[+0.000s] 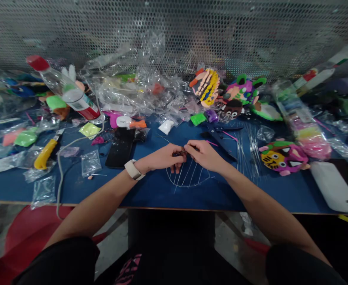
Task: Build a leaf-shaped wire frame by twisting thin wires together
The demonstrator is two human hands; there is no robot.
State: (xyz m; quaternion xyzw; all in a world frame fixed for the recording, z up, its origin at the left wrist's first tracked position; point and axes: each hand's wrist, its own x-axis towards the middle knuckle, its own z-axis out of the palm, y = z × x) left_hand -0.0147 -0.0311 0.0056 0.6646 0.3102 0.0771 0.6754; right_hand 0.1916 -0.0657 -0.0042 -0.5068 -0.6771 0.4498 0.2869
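Note:
A rounded frame of thin wire [188, 185] with several cross wires extends below my hands, near the table's front edge. My left hand [165, 157], below a white wristband [134, 170], has its fingers closed on the upper left part of the frame. Dark brown material [178, 153] shows at its fingertips. My right hand [202, 153] meets the left at the fingertips, thumb and forefinger pinched at the top of the frame. What lies exactly between the pinched fingertips is too small to make out.
A phone [120, 149] lies left of my hands, with a yellow cutter [46, 155] farther left. Dark pliers [221, 142], loose wires [252, 152] and a colourful clay mask [285, 157] lie right. Behind are a bottle [80, 103] and plastic bags [126, 93].

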